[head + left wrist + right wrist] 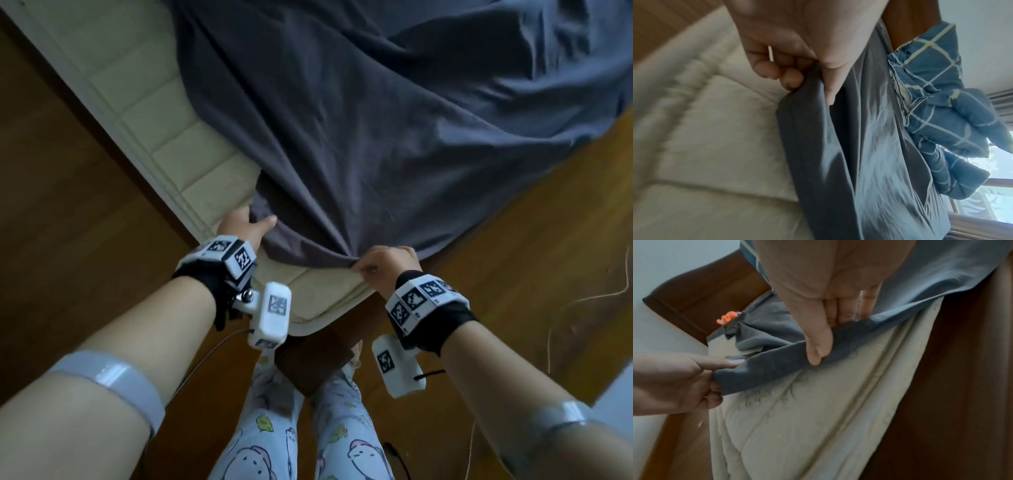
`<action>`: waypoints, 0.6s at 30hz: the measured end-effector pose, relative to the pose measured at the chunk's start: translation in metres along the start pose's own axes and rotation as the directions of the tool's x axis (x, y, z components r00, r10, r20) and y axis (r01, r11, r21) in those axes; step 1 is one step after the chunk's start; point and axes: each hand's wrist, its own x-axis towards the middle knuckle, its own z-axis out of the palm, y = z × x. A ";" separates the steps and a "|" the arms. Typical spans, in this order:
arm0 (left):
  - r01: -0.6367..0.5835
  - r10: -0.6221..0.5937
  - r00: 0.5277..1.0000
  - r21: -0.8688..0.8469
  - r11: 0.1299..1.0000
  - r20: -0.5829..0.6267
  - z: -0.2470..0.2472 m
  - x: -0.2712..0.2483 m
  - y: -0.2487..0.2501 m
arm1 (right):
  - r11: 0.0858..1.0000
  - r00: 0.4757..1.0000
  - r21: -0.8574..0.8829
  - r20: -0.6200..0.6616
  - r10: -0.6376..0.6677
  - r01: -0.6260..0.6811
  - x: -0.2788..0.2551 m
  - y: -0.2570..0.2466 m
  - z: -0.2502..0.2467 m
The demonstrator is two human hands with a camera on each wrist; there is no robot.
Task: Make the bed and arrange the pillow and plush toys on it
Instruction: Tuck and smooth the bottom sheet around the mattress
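A grey bed sheet (359, 113) lies rumpled over a cream quilted mattress (144, 113), whose near corner (308, 294) is bare. My left hand (245, 224) pinches the sheet's hem at the mattress's left edge, thumb on top, as the left wrist view shows at the hem (797, 104). My right hand (387, 262) grips the same hem further right, bunching the sheet (777, 368) between thumb and fingers. A blue checked quilt or pillow (937, 100) is heaped at the far end of the bed. Something small and orange (726, 319) peeks out by the headboard.
The wooden floor (68, 205) runs along both sides of the bed corner. The dark wooden bed frame corner (315, 359) stands between my legs. A thin cord (561, 322) lies on the floor to the right. A window with curtains (990, 194) is beyond the bed.
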 end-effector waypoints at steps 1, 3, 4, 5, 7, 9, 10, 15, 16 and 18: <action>0.003 -0.004 1.000 0.024 1.000 0.017 -0.002 -0.008 -0.010 | 1.000 0.998 -0.023 0.055 0.013 -0.011 -0.002 -0.002 0.002; 0.042 -0.045 0.997 0.046 0.998 0.069 -0.009 -0.027 -0.028 | 0.999 0.989 -0.039 0.142 0.033 -0.028 -0.009 -0.008 0.004; 0.066 -0.069 0.993 0.033 0.997 0.098 -0.012 -0.038 -0.034 | 0.999 0.987 -0.037 0.153 0.046 -0.040 -0.014 -0.011 0.006; 0.077 -0.078 0.991 0.017 0.997 0.106 -0.015 -0.047 -0.039 | 0.998 0.988 -0.023 0.146 0.058 -0.055 -0.018 -0.013 0.007; 0.102 -0.102 0.994 0.011 0.995 0.049 -0.018 -0.064 -0.048 | 0.996 0.991 0.039 0.115 0.074 -0.079 -0.027 -0.015 0.011; 0.132 -0.132 0.991 -0.001 0.991 -0.016 -0.016 -0.080 -0.055 | 0.996 0.992 0.069 0.108 0.057 -0.065 -0.032 -0.017 0.016; 0.149 -0.149 0.989 -0.022 0.989 -0.016 -0.013 -0.090 -0.059 | 0.997 0.992 0.062 0.119 0.035 -0.042 -0.036 -0.018 0.018; 0.112 -0.112 0.994 -0.101 0.989 0.006 0.010 -0.150 -0.078 | 0.995 0.980 -0.081 0.192 -0.047 0.064 -0.070 -0.009 0.027; 0.094 -0.094 0.996 -0.103 0.990 0.007 0.014 -0.160 -0.081 | 0.992 0.978 -0.102 0.203 -0.051 0.073 -0.078 -0.005 0.030; 0.047 -0.045 0.999 -0.134 0.990 0.017 0.024 -0.177 -0.090 | 0.986 0.977 -0.136 0.203 -0.071 0.100 -0.092 0.004 0.038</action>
